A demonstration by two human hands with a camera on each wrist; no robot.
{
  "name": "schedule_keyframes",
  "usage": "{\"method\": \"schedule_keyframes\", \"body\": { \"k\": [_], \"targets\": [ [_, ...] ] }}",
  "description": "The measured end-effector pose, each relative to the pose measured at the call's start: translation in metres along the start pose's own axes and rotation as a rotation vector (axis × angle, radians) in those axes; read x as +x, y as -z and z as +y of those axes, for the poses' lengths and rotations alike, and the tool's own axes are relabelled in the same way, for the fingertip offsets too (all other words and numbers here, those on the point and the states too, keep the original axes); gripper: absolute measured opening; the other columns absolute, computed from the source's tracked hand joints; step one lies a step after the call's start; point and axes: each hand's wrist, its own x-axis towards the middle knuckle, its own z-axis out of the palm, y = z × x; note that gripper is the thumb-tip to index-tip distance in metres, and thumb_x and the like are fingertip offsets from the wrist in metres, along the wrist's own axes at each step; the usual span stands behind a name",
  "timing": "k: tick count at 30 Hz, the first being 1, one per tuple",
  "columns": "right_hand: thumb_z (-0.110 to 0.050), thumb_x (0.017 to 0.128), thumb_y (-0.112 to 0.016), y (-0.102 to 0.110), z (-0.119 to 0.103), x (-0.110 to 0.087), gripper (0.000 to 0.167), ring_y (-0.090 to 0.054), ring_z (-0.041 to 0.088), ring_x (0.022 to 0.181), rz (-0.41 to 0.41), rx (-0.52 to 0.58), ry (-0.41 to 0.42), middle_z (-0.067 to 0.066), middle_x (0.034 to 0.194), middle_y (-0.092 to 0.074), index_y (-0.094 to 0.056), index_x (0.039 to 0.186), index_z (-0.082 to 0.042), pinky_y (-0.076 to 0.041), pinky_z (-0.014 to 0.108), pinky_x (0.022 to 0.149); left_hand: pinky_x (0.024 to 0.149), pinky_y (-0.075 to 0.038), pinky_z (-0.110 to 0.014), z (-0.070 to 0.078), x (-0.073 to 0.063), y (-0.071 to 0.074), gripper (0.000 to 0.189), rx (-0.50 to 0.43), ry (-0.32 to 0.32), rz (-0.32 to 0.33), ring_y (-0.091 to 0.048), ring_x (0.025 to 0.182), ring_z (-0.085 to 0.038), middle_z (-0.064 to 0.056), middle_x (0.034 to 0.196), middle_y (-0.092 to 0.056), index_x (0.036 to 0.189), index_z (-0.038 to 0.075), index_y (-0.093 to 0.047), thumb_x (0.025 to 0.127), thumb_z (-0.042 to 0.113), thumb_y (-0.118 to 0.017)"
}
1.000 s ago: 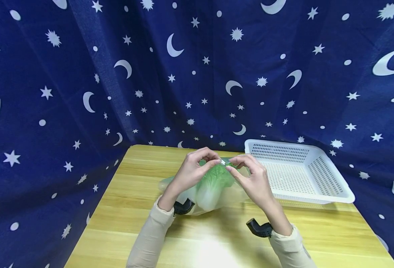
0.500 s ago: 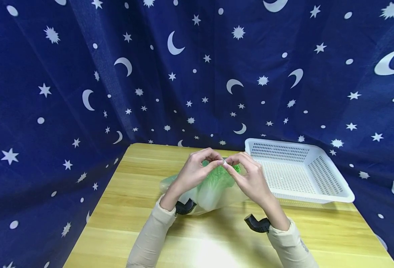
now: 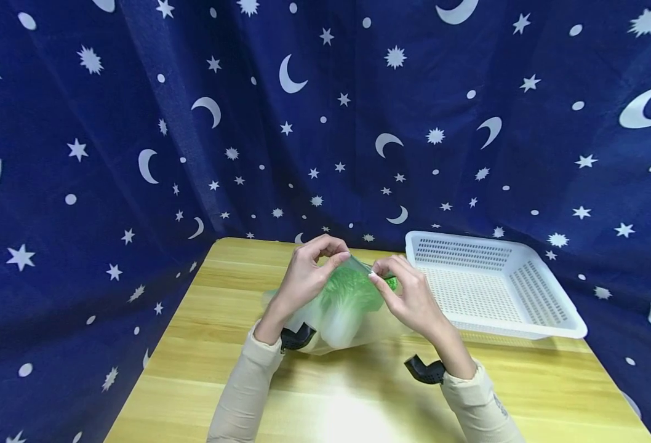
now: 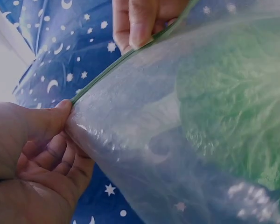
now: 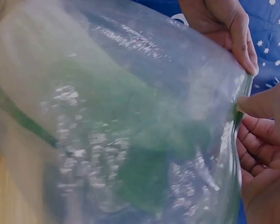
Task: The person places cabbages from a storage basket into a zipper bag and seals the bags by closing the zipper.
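A clear zip bag [image 3: 309,326] with a green strip along its mouth holds a pale-stemmed, leafy green Chinese cabbage [image 3: 347,301]. My left hand [image 3: 310,277] pinches one end of the bag's mouth between thumb and fingers; the left wrist view shows the thumb on the green zip strip [image 4: 102,74]. Farther along the same strip, my right hand [image 3: 408,295] pinches it too, its thumb pressing on the strip in the right wrist view. A short stretch of the strip runs between the two hands. Both hands partly hide the bag in the head view.
A white perforated plastic basket [image 3: 558,326] stands at the back right of the wooden table [image 3: 237,277], close beside my right hand. A dark blue curtain [image 3: 336,141] with moons and stars hangs behind and at the left. Black wrist-worn devices [image 3: 425,370] are on both wrists.
My hands came together at the bag's mouth, then my left hand moved left and slightly up, drawing the strip out between them. My right hand stays nearly where it was.
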Motion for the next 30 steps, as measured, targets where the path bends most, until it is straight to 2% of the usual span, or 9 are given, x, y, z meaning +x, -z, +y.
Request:
{"method": "schedule_keyframes", "body": {
  "k": [7,13,16,21,24,30],
  "targets": [
    [-0.006,0.087,-0.067,0.002,0.007,-0.005,0.011,-0.059,0.011,0.088,-0.028,-0.022,-0.024,-0.002,0.091,-0.063,-0.063,0.097,-0.009,-0.052,0.033,0.078,0.071,-0.049,-0.022,-0.002,0.002,0.009,0.006,-0.022,-0.016,0.084,-0.057,0.077,-0.012,-0.003,0.082,-0.064,0.091,0.009,-0.067,0.090,0.015,-0.067],
    [-0.005,0.086,-0.068,0.007,0.017,-0.012,0.012,-0.059,0.012,0.089,-0.021,-0.043,-0.051,-0.001,0.092,-0.063,-0.063,0.097,-0.009,-0.050,0.033,0.080,0.069,-0.048,-0.021,-0.004,0.004,0.027,0.007,-0.064,-0.016,0.210,-0.056,0.073,-0.013,-0.005,0.081,-0.064,0.089,0.005,-0.066,0.089,0.011,-0.068],
    [-0.004,0.086,-0.068,0.009,0.024,-0.019,0.012,-0.059,0.013,0.088,-0.017,-0.058,-0.066,-0.001,0.091,-0.063,-0.063,0.096,-0.008,-0.049,0.032,0.081,0.067,-0.046,-0.020,-0.007,0.004,0.035,0.008,-0.070,0.002,0.246,-0.055,0.072,-0.013,-0.006,0.081,-0.064,0.090,0.005,-0.066,0.089,0.012,-0.068],
    [-0.003,0.086,-0.067,0.013,0.034,-0.031,0.012,-0.058,0.013,0.085,-0.019,-0.080,-0.087,-0.002,0.089,-0.061,-0.061,0.095,-0.009,-0.048,0.028,0.078,0.065,-0.045,-0.019,-0.009,0.004,0.042,0.008,-0.070,0.046,0.282,-0.054,0.071,-0.012,-0.012,0.082,-0.064,0.092,0.002,-0.066,0.089,0.009,-0.068],
    [-0.004,0.087,-0.066,0.016,0.038,-0.037,0.012,-0.056,0.010,0.084,-0.028,-0.095,-0.111,-0.005,0.087,-0.059,-0.060,0.094,-0.011,-0.045,0.022,0.077,0.066,-0.044,-0.019,-0.007,0.005,0.045,0.007,-0.066,0.073,0.300,-0.053,0.071,-0.013,-0.015,0.082,-0.063,0.093,-0.002,-0.065,0.089,0.004,-0.066],
    [-0.004,0.087,-0.066,0.020,0.043,-0.048,0.014,-0.055,0.004,0.083,-0.042,-0.095,-0.140,-0.007,0.087,-0.060,-0.061,0.095,-0.013,-0.045,0.017,0.075,0.064,-0.042,-0.019,0.012,0.006,0.049,0.007,-0.061,0.088,0.308,-0.050,0.069,-0.015,-0.021,0.078,-0.058,0.092,-0.009,-0.062,0.088,-0.003,-0.064]
  ]
}}
